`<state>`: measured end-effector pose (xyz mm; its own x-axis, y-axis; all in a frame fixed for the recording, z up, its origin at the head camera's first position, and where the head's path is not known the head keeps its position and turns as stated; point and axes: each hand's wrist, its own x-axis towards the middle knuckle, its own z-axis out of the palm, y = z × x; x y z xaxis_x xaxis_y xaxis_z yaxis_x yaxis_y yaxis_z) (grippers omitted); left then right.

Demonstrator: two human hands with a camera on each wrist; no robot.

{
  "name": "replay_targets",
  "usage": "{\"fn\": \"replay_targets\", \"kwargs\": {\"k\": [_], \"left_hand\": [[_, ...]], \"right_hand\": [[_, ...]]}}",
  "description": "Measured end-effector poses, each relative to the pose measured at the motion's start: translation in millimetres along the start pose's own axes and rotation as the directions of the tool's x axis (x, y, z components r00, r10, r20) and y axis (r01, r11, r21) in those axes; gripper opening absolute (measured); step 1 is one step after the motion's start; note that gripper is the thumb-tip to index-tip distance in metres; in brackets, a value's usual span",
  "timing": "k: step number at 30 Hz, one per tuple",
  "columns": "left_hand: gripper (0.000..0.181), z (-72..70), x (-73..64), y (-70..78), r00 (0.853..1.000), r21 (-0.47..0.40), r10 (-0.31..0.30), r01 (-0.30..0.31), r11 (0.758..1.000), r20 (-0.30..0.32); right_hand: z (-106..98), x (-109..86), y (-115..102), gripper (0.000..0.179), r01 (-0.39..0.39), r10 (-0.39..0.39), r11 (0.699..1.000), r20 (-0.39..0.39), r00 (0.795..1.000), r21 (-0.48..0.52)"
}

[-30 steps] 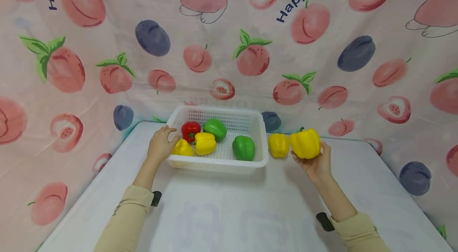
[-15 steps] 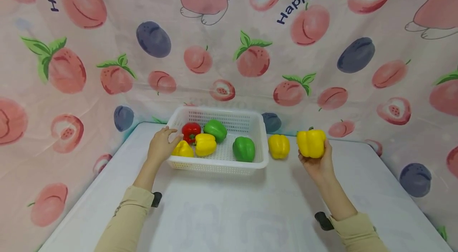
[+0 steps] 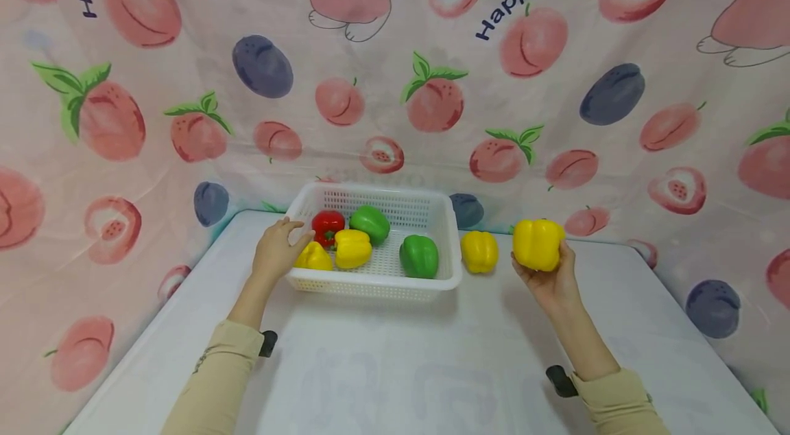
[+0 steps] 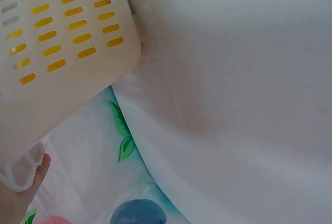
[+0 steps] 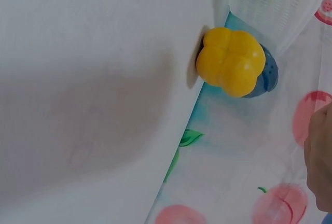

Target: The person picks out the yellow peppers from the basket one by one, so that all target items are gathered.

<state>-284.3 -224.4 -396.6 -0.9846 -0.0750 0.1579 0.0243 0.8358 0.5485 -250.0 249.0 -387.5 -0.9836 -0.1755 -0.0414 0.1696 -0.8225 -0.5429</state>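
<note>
In the head view my right hand (image 3: pixel 551 278) holds a yellow bell pepper (image 3: pixel 539 245) up above the table, fingers and thumb around its lower part. Only the edge of that hand (image 5: pixel 319 156) shows in the right wrist view, and its pepper is out of that view. My left hand (image 3: pixel 276 248) grips the left rim of a white plastic basket (image 3: pixel 370 283). Inside lie a red bell pepper (image 3: pixel 327 226), two green bell peppers (image 3: pixel 420 256) and two yellow bell peppers (image 3: pixel 353 249). One of the yellow ones is partly hidden by the left hand and the basket's front rim.
Another yellow bell pepper (image 3: pixel 479 252) stands on the white table (image 3: pixel 395 359), just right of the basket. A fruit-printed cloth (image 3: pixel 395 78) hangs behind the table's back edge and along both sides.
My right hand has shifted a little to the right with its yellow bell pepper, which has turned so the green stem is less visible. The left hand and basket stay put.
</note>
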Motion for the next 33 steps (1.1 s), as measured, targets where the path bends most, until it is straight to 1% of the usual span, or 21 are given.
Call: {"fn": "replay_targets", "kwargs": {"k": [3, 9, 14, 16, 21, 24, 28, 31, 33], "left_hand": [[0.056, -0.4, -0.3, 0.1, 1.000, 0.000, 0.002, -0.002, 1.000, -0.001], [0.056, -1.4, -0.4, 0.4, 1.000, 0.003, 0.004, -0.004, 1.000, -0.003], [0.055, -0.5, 1.0, -0.5, 1.000, 0.007, 0.011, -0.011, 1.000, -0.008], [0.055, 0.2, 1.7, -1.0, 1.000, 0.009, 0.011, -0.011, 1.000, -0.007], [0.056, 1.5, 2.5, -2.8, 1.000, 0.012, -0.001, 0.001, 1.000, -0.001], [0.056, 1.2, 1.6, -3.2, 1.000, 0.012, -0.004, 0.004, 1.000, 0.002], [0.056, 0.3, 0.3, -3.2, 1.000, 0.013, -0.003, 0.003, 1.000, -0.003], [0.057, 0.6, 0.4, -3.2, 1.000, 0.009, 0.001, -0.001, 1.000, -0.003], [0.058, 1.0, 0.5, -3.2, 1.000, 0.008, 0.001, -0.001, 1.000, -0.001]], "right_hand": [[1, 0.6, 0, 0.026, 0.029, -0.028, 0.998, 0.030, 0.999, -0.054], [2, 2.8, 0, 0.025, 0.065, -0.065, 0.989, 0.005, 0.998, -0.135], [2, 7.8, 1, 0.024, 0.142, -0.145, 0.979, -0.010, 0.989, -0.145], [1, 10.1, 0, 0.023, 0.161, -0.166, 0.974, -0.019, 0.986, -0.159], [-1, 17.8, -5, 0.024, 0.166, -0.173, 0.973, -0.030, 0.984, -0.160], [-3, 23.2, -9, 0.026, 0.151, -0.154, 0.981, -0.015, 0.988, -0.122], [-5, 29.6, -11, 0.024, 0.122, -0.123, 0.991, -0.007, 0.992, -0.046], [-4, 34.6, -12, 0.023, 0.131, -0.131, 0.991, -0.022, 0.991, -0.025], [-4, 38.3, -12, 0.022, 0.142, -0.143, 0.989, -0.035, 0.989, -0.040]]}}
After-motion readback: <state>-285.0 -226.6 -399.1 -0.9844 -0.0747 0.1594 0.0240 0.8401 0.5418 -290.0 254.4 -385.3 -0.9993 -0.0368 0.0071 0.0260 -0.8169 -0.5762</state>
